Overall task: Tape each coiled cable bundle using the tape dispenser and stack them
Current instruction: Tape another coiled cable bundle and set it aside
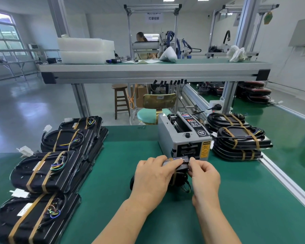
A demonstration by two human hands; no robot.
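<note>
Item: cable bundle point(180, 180). A flat black piece with black cable coiled on it and thin coloured wires showing at its near right corner. One tan tape band point(174, 175) crosses it beside your left knuckles.

Location: on the green table point(113, 173), straight in front of you and just before the outlet of the tape dispenser point(167, 138). Its far edge is tipped up and catches the light.

Hands: your left hand point(151, 175) lies over the bundle, with the fingers curled onto the raised far edge, grasping it. Your right hand point(205, 175) pinches the bundle's far right corner between thumb and forefinger, close to the dispenser outlet.

Finished stock: taped bundles point(42, 171) in stacks along the left of the table, each with two tan bands and a white tag. More stacks point(239, 138) stand to the right of the dispenser.

Hidden or unclear:
- Your two hands cover most of the bundle, so only the strip between them and a dark sliver at its left end show.
- It cannot be made out whether a loose strip of tape sits in your right pinch.
- The nearest left stack is cut off by the lower edge of the view.
- The small print on the dispenser's yellow label is unreadable
</note>
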